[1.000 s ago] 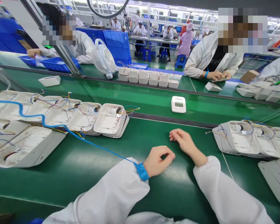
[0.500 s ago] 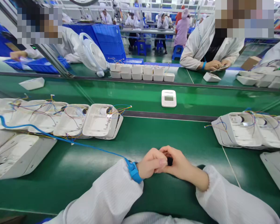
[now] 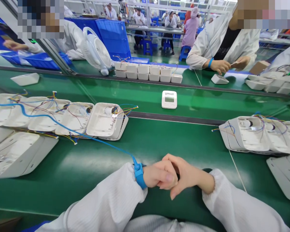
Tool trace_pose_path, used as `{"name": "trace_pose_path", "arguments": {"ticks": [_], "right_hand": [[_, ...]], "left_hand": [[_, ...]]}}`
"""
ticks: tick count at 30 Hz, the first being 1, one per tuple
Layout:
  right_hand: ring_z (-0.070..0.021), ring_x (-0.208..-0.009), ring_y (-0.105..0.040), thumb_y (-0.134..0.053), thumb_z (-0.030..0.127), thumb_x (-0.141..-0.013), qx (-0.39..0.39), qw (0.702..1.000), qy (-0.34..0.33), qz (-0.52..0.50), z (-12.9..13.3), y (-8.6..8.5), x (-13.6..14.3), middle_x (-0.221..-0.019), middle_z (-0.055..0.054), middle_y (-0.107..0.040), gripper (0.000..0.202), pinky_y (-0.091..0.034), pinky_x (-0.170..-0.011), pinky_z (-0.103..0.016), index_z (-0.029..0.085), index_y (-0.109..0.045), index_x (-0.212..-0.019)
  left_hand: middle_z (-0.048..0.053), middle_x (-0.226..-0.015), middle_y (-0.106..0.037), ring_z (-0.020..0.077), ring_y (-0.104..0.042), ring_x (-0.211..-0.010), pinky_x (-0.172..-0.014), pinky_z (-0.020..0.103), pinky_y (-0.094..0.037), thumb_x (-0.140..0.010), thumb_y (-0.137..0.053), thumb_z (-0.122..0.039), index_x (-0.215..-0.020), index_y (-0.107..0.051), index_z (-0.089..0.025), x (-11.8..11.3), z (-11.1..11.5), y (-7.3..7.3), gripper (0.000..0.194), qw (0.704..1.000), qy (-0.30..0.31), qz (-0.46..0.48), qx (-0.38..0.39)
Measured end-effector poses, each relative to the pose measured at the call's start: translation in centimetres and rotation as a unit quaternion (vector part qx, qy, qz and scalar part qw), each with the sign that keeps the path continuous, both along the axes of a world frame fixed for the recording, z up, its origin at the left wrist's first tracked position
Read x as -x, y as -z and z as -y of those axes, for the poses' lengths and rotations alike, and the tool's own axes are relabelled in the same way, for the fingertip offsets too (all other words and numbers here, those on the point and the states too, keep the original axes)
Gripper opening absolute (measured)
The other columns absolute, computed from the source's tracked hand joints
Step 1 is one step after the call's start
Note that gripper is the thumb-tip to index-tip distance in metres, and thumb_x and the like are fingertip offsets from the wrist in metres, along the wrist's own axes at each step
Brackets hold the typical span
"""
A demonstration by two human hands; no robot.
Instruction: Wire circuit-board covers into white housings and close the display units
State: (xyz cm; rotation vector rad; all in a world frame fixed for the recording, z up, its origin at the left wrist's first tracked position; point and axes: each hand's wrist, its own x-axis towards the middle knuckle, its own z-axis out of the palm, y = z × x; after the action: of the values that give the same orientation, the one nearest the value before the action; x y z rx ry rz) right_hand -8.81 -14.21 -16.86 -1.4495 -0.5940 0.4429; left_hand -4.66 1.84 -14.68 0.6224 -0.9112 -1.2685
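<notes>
Over the green bench point(image 3: 106, 190), my left hand point(image 3: 161, 175) is closed, its fingers curled inward, with a blue strap point(image 3: 139, 175) and cord at its wrist. Whatever it grips, if anything, is hidden. My right hand point(image 3: 183, 174) cups around the left fingers, its thumb and fingers apart, and touches them. Nothing shows held in it. A small dark patch lies between the hands and is too hidden to identify. Ahead, a white device with a grey screen point(image 3: 169, 100) lies on the green belt.
Open white housings with wires point(image 3: 103, 120) line the left, under the blue cord. More housings point(image 3: 252, 133) stand at the right. Across the belt are small white housings point(image 3: 143, 72), a fan point(image 3: 98, 51) and a co-worker's hands point(image 3: 221, 66).
My left hand has curled further in, and the right thumb has spread downward. The black piece seen between the fingers no longer shows clearly. The screen device has shifted left along the belt.
</notes>
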Motion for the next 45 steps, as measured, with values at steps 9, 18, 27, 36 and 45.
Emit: {"name": "trace_pose_path", "arguments": {"ticks": [9,18,27,36,45], "right_hand": [[-0.0209,-0.105,-0.058,-0.094,0.041,-0.040,0.024,0.998,-0.025,0.050,-0.1,-0.5,0.0,-0.117,-0.008,-0.057,0.104,-0.045,-0.091,-0.031,0.019,-0.043,-0.128],[-0.0114,-0.074,-0.051,-0.096,0.034,-0.035,0.025,0.994,0.101,-0.010,-0.5,1.0,0.5,-0.086,0.002,-0.054,0.079,-0.042,-0.062,-0.021,0.017,-0.047,-0.095],[-0.0178,-0.086,-0.061,-0.095,0.041,-0.036,0.068,0.990,0.085,0.085,-0.5,0.3,0.2,-0.100,-0.003,-0.063,0.089,-0.048,-0.075,-0.027,0.017,-0.054,-0.112],[-0.0210,-0.096,-0.060,-0.092,0.048,-0.045,0.071,0.988,0.078,0.115,-0.1,0.1,-0.2,-0.110,-0.008,-0.061,0.087,-0.049,-0.083,-0.030,0.017,-0.056,-0.118],[-0.0109,-0.065,-0.053,-0.091,0.055,-0.033,0.118,0.979,0.098,0.136,-0.8,0.5,0.1,-0.079,0.001,-0.061,0.080,-0.040,-0.059,-0.022,0.016,-0.056,-0.093]], "left_hand": [[0.001,-0.038,-0.031,0.0080,-0.030,-0.035,-0.040,0.024,-0.022,-0.083,-0.058,-0.049,-0.045,-0.044,-0.013,0.1,0.5,0.2,0.054,0.996,0.070,-0.048,0.004],[0.000,-0.038,-0.032,0.0061,-0.028,-0.033,-0.037,0.022,-0.018,-0.083,-0.059,-0.047,-0.045,-0.040,-0.013,-0.6,-0.1,0.2,0.055,0.997,0.015,-0.067,-0.020],[0.000,-0.039,-0.035,0.0065,-0.030,-0.032,-0.035,0.021,-0.019,-0.082,-0.064,-0.047,-0.045,-0.042,-0.013,-0.3,-0.1,0.2,0.055,0.997,0.049,-0.039,-0.055],[0.001,-0.037,-0.036,0.0067,-0.030,-0.032,-0.034,0.022,-0.018,-0.077,-0.068,-0.051,-0.044,-0.043,-0.013,-0.5,0.2,0.5,0.056,0.997,0.012,-0.030,-0.071],[0.002,-0.035,-0.042,0.0097,-0.035,-0.023,-0.024,0.020,-0.019,-0.076,-0.070,-0.057,-0.048,-0.047,-0.012,0.0,-0.1,0.0,0.057,0.989,0.078,-0.013,-0.126]]}}
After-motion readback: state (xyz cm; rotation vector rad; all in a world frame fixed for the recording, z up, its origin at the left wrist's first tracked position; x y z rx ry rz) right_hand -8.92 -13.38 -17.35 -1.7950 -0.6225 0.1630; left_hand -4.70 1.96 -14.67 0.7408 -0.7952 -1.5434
